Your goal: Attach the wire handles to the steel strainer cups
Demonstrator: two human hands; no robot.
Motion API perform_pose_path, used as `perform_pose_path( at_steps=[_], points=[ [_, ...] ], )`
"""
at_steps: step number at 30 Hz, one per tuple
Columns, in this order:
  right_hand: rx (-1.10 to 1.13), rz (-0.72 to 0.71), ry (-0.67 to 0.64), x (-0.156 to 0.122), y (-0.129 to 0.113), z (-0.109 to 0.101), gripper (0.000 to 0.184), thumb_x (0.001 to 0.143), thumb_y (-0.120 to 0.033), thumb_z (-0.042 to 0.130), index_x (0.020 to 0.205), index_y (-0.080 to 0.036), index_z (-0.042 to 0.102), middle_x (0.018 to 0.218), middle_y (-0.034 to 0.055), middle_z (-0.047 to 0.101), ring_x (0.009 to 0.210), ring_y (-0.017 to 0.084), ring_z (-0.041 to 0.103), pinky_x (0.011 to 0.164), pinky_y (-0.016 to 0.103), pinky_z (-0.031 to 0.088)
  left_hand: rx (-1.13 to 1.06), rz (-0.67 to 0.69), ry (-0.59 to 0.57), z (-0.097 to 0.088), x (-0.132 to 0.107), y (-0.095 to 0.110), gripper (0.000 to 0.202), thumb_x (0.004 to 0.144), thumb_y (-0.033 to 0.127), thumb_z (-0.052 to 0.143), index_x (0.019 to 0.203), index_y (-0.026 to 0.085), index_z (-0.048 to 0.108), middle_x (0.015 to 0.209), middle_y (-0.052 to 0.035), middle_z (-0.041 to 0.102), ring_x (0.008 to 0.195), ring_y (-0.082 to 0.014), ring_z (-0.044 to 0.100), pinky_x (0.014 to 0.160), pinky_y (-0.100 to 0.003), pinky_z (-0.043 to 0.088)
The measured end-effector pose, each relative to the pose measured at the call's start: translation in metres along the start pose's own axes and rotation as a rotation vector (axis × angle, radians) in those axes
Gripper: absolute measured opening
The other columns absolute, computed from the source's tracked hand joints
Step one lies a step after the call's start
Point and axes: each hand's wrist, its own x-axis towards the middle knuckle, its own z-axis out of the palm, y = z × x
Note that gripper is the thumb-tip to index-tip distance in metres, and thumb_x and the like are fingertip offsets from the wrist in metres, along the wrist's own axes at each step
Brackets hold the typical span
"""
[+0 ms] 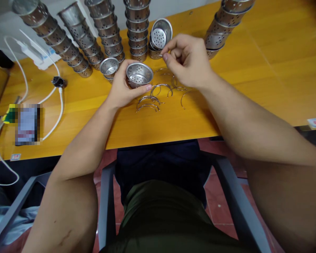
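My left hand (121, 89) grips a small perforated metal cup (139, 74), mouth up, just above the yellow table (265, 70). My right hand (188, 59) hovers right of the cup with thumb and forefinger pinched on something thin, probably a wire handle, too small to make out. Several curved wire handles (154, 98) lie loose on the table under and between both hands.
Several leaning stacks of the same perforated cups (137, 28) line the table's far edge, with another stack (223, 24) at the right and loose cups (109, 66) near the hands. A white cable with a power strip (39, 58) lies at left. A chair frame shows below.
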Motion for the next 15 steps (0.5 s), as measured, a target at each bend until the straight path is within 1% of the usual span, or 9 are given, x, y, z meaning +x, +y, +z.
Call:
perform_pose_path(
  at_steps=[2,3,6,8,10,13,15],
  points=[
    [0.026,-0.015,-0.011,-0.002,-0.004,0.005,0.018,0.122,-0.035,0.090,0.112,-0.029,0.076,0.072,-0.0072,0.045,0.063,0.019,0.037,0.066,0.039,0.033,-0.008,-0.015,-0.020,0.001,-0.001,0.003,0.119,0.066,0.117,0.111,0.144,0.034,0.077,0.136,-0.0107,0.087,0.125,-0.0423,0.089,0.113,-0.059,0.074],
    [0.029,0.000,-0.021,-0.003,-0.005,0.008,0.018,0.122,-0.032,0.092,0.112,-0.029,0.077,0.072,-0.0075,0.046,0.063,0.018,0.038,0.066,0.039,0.034,-0.015,-0.016,-0.030,0.001,-0.002,0.004,0.119,0.066,0.116,0.112,0.144,0.034,0.077,0.135,-0.0105,0.087,0.124,-0.0418,0.089,0.112,-0.058,0.074],
    [0.014,0.097,-0.056,-0.005,-0.010,0.016,0.021,0.121,-0.025,0.098,0.113,-0.029,0.079,0.072,-0.0081,0.049,0.065,0.018,0.042,0.068,0.037,0.039,-0.011,-0.034,-0.049,0.001,-0.003,0.005,0.117,0.066,0.113,0.115,0.142,0.032,0.078,0.133,-0.0111,0.087,0.124,-0.0411,0.089,0.112,-0.056,0.074],
    [0.000,0.150,-0.070,-0.005,-0.013,0.019,0.025,0.119,-0.024,0.102,0.113,-0.030,0.078,0.071,-0.0084,0.050,0.067,0.018,0.046,0.070,0.037,0.042,-0.007,-0.043,-0.057,-0.001,-0.003,0.006,0.115,0.067,0.111,0.116,0.143,0.032,0.078,0.134,-0.0115,0.087,0.124,-0.0412,0.089,0.112,-0.056,0.074],
    [-0.003,0.180,-0.071,-0.005,-0.014,0.020,0.029,0.118,-0.028,0.105,0.112,-0.031,0.077,0.070,-0.0085,0.051,0.070,0.019,0.049,0.072,0.036,0.044,-0.013,-0.040,-0.063,-0.001,-0.004,0.006,0.114,0.069,0.110,0.116,0.143,0.033,0.078,0.135,-0.0115,0.087,0.125,-0.0414,0.088,0.112,-0.057,0.073],
    [0.020,0.217,-0.067,-0.005,-0.014,0.020,0.036,0.116,-0.042,0.109,0.111,-0.033,0.075,0.070,-0.0076,0.052,0.074,0.021,0.049,0.074,0.038,0.046,-0.015,-0.041,-0.076,-0.001,-0.004,0.005,0.115,0.069,0.110,0.116,0.144,0.033,0.077,0.134,-0.0117,0.086,0.125,-0.0420,0.088,0.112,-0.057,0.073],
    [0.019,0.206,-0.066,-0.005,-0.013,0.021,0.037,0.115,-0.052,0.108,0.111,-0.034,0.075,0.070,-0.0065,0.053,0.074,0.022,0.049,0.075,0.041,0.047,-0.007,-0.043,-0.083,0.000,-0.004,0.004,0.117,0.067,0.111,0.116,0.144,0.032,0.077,0.133,-0.0114,0.086,0.124,-0.0423,0.088,0.112,-0.058,0.073]
  ],
)
